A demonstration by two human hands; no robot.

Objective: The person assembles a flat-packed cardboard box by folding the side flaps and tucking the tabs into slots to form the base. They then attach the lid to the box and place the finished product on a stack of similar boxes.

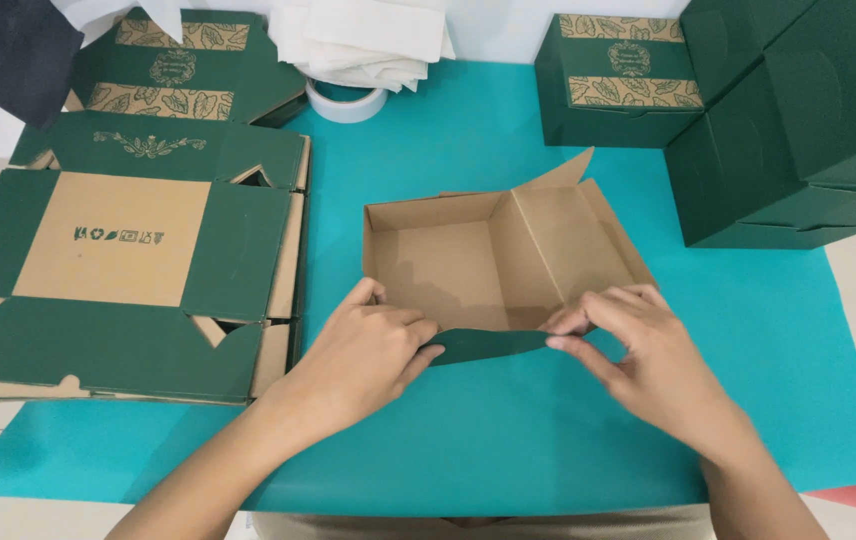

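Observation:
A half-folded cardboard box (488,250), brown inside and dark green outside, lies on the teal mat (508,440) in the middle. Its far and side walls stand up; the right part still slopes outward. My left hand (368,350) grips the near-left corner of the box and pinches the left end of the near green flap (483,345). My right hand (638,345) pinches the right end of the same flap, which is bent down toward me.
A stack of flat unfolded green box blanks (128,260) lies at the left. Finished green boxes (798,120) are piled at the right, another (618,80) at the back. A tape roll (346,100) and white paper (368,40) sit at the back.

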